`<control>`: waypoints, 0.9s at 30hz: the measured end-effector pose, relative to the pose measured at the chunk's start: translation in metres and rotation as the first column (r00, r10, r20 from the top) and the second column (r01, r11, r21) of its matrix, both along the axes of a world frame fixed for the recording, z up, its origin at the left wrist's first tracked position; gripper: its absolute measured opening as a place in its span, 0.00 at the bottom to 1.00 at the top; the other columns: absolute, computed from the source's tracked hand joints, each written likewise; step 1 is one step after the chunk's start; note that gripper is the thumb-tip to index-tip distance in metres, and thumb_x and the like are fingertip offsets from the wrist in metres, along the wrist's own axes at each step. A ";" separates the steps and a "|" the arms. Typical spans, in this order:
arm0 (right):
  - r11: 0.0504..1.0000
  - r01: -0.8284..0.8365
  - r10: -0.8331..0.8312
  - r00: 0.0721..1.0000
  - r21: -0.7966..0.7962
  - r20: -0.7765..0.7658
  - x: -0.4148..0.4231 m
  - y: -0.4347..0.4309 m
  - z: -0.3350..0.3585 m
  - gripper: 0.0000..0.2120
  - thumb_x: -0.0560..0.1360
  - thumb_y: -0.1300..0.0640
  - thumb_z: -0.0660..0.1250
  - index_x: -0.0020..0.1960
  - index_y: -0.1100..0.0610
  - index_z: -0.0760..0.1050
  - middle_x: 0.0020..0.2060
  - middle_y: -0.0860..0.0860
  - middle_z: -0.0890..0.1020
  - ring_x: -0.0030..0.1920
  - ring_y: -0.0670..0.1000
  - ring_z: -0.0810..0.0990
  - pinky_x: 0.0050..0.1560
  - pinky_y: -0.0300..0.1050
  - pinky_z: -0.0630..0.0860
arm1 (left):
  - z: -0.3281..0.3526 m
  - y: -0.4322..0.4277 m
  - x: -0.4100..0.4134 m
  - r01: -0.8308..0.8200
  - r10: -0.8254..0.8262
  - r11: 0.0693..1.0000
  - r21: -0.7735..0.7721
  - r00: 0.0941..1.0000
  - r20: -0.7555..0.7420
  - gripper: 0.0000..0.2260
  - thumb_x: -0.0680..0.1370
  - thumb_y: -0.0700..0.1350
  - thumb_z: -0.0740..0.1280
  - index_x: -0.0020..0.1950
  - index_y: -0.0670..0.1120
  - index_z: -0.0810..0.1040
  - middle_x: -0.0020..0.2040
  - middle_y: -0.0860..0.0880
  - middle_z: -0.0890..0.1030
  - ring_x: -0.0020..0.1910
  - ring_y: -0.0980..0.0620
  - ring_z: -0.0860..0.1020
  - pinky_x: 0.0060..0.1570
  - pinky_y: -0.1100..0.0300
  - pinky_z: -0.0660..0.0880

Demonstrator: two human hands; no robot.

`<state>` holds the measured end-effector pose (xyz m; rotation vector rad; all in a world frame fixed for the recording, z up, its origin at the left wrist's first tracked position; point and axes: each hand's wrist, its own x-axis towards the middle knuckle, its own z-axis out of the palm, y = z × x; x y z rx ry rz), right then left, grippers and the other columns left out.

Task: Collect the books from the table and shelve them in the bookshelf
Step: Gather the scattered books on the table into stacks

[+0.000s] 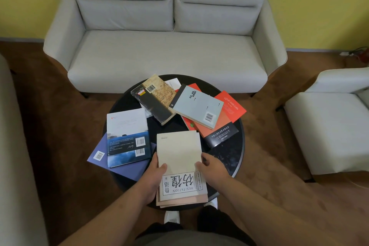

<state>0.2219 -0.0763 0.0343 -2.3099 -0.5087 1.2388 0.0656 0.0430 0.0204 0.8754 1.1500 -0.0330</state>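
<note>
Both hands grip a cream book (179, 154) at the near edge of the round black table (229, 154). The left hand (153, 177) and the right hand (213, 168) each curl round a side edge with the thumb on the cover, which reads "HESITATION" upside down beside large Chinese characters. Farther back lie a blue-and-white book (127, 138) bearing barcode stickers and a grey-blue book (197, 106) printed with arrows and a barcode.

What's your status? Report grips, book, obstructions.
Left grip and right grip hold cream book by its sides. Pinkish book beneath it. Other books scattered on round table. Nothing blocking.
</note>
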 end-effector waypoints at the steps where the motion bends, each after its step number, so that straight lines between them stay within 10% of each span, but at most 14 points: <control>1: 1.000 0.009 -0.009 1.000 0.004 0.005 0.000 -0.001 -0.002 0.10 0.81 0.54 0.62 0.61 0.45 0.75 0.56 0.48 0.85 0.52 0.51 0.85 0.53 0.51 0.84 | 0.000 0.000 0.001 0.004 -0.004 1.000 -0.010 1.000 0.006 0.25 0.84 0.41 0.55 0.76 0.63 0.56 0.62 0.46 0.80 0.53 0.44 0.82 0.41 0.50 0.82; 11: 0.991 0.119 -0.109 0.985 0.067 -0.130 -0.001 -0.013 -0.007 0.18 0.80 0.66 0.61 0.61 0.45 0.77 0.51 0.43 0.82 0.43 0.43 0.81 0.30 0.30 0.77 | -0.009 0.000 -0.005 0.092 -0.093 0.994 0.062 0.996 0.008 0.30 0.83 0.40 0.57 0.76 0.67 0.52 0.64 0.50 0.79 0.54 0.46 0.83 0.52 0.44 0.81; 17: 0.993 0.071 -0.067 0.997 0.094 -0.042 0.005 0.002 -0.001 0.07 0.80 0.56 0.62 0.56 0.48 0.75 0.53 0.50 0.81 0.48 0.49 0.82 0.39 0.38 0.80 | 0.004 -0.006 0.006 0.171 -0.109 0.887 0.428 0.980 -0.164 0.28 0.80 0.37 0.61 0.77 0.56 0.59 0.64 0.53 0.70 0.55 0.55 0.77 0.34 0.70 0.75; 27: 0.905 0.421 -0.367 0.840 0.053 -0.399 0.013 0.014 0.019 0.07 0.82 0.65 0.62 0.49 0.55 0.74 0.47 0.53 0.81 0.44 0.50 0.78 0.52 0.51 0.76 | -0.004 0.008 -0.002 -0.016 0.011 0.994 0.107 0.999 0.044 0.28 0.78 0.31 0.56 0.68 0.61 0.73 0.60 0.47 0.83 0.54 0.42 0.83 0.49 0.39 0.81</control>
